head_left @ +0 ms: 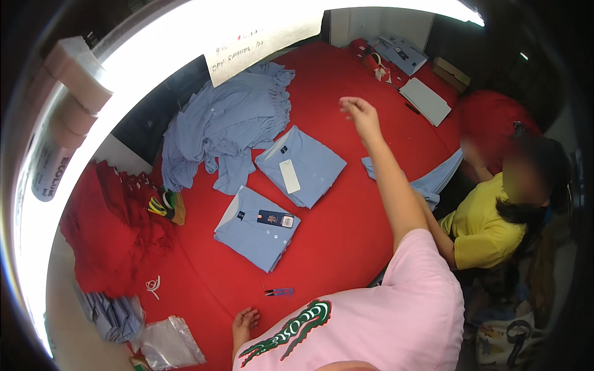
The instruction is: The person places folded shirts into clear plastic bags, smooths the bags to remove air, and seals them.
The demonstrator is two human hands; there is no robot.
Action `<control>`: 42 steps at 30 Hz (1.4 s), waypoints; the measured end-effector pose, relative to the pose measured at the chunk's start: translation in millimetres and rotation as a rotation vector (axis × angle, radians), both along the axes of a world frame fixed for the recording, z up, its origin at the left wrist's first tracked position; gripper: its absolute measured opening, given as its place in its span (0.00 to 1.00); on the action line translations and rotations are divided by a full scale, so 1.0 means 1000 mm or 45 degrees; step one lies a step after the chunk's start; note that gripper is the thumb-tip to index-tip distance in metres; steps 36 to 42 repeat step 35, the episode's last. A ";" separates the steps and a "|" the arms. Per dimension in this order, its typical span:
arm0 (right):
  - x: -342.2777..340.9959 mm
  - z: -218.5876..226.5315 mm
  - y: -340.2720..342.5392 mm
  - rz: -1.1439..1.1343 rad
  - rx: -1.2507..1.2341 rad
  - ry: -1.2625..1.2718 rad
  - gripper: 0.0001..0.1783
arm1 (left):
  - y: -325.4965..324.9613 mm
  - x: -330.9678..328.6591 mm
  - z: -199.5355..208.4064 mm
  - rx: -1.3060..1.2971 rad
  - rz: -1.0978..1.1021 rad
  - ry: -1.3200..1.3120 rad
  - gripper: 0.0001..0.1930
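Note:
My right hand [360, 116] is raised over the red table, fingers loosely bent and nothing visible in them. Nearest to it lies a folded light blue shirt [318, 164] with a white hang tag [289, 176]. Closer to me is a second folded blue shirt [250, 238], with a dark hang tag [272, 218] on its front. My left hand [246, 318] rests low near the table's front, its fingers slightly curled and holding nothing that I can see. Just beyond it is a pair of blue thread snips [281, 292].
A heap of blue shirts [232, 117] fills the back left. Red cloth [117, 229], clear plastic bags [170, 343] and folded blue garments [111, 315] lie left. At right, a person in yellow [486, 226] handles a blue garment [442, 176]. White cards [426, 101] sit far right.

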State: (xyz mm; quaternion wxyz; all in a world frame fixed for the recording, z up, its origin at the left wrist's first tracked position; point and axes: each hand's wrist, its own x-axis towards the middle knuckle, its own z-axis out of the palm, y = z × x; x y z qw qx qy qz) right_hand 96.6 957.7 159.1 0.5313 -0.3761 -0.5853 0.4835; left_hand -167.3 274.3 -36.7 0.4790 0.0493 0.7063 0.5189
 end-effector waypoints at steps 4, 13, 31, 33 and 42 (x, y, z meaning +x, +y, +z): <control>-0.038 -0.045 -0.123 0.083 0.011 0.135 0.10 | 0.006 0.011 0.002 0.078 0.038 0.084 0.16; -0.142 -0.062 -0.354 0.856 0.816 -0.479 0.10 | -0.139 -0.105 0.001 -0.230 0.333 1.459 0.13; -0.170 -0.180 -0.453 -0.235 0.842 -0.795 0.43 | -0.339 -0.171 -0.067 -0.985 0.111 1.699 0.32; -0.143 -0.200 -0.372 -0.677 0.010 -0.533 0.50 | -0.323 -0.176 -0.070 -0.917 0.072 1.688 0.31; -0.155 -0.193 -0.356 -0.290 -0.984 0.117 0.53 | -0.339 -0.178 -0.069 -0.945 0.084 1.683 0.32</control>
